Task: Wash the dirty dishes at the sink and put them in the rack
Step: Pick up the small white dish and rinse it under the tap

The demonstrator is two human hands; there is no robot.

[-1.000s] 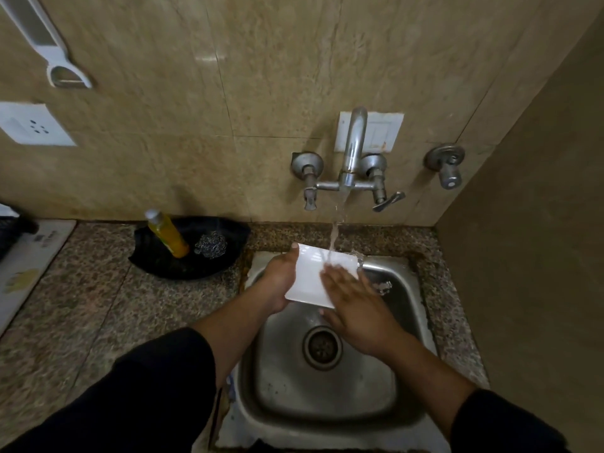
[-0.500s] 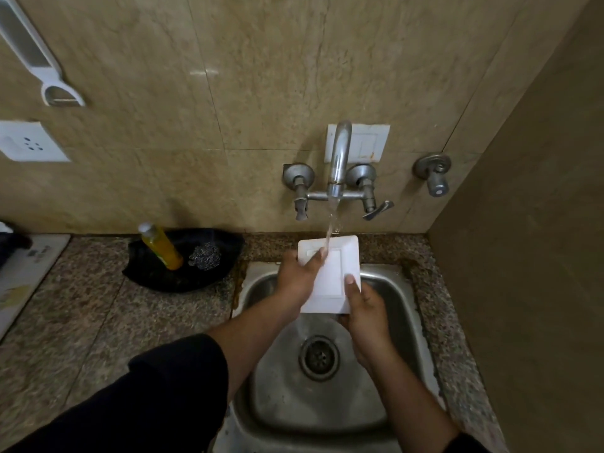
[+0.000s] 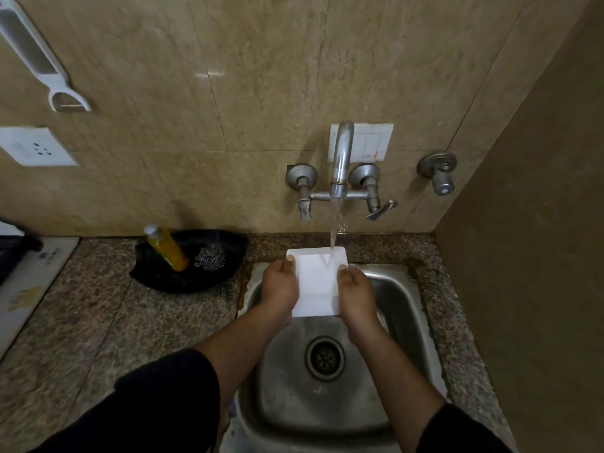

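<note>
The white square ceramic plate (image 3: 315,279) lies between left hand (image 3: 281,289) and right hand (image 3: 356,295), each grip grasping a side edge, its far edge under the stream of tap water (image 3: 334,230)

My left hand (image 3: 281,286) and right hand (image 3: 356,289) cover the side edges of the white square plate (image 3: 315,273); my fingers behind it are out of sight. The near end of the stainless steel sink (image 3: 398,299) is cut off at the bottom of the frame, as are my dark sleeves (image 3: 147,403). At upper left, the white plastic handled tool (image 3: 39,60) runs out of the frame. The white wall socket (image 3: 36,148) and the pale flat board (image 3: 29,279) are cut by the left edge. The board's print is too small to read. The dark object (image 3: 13,250) above it cannot be identified.
</note>
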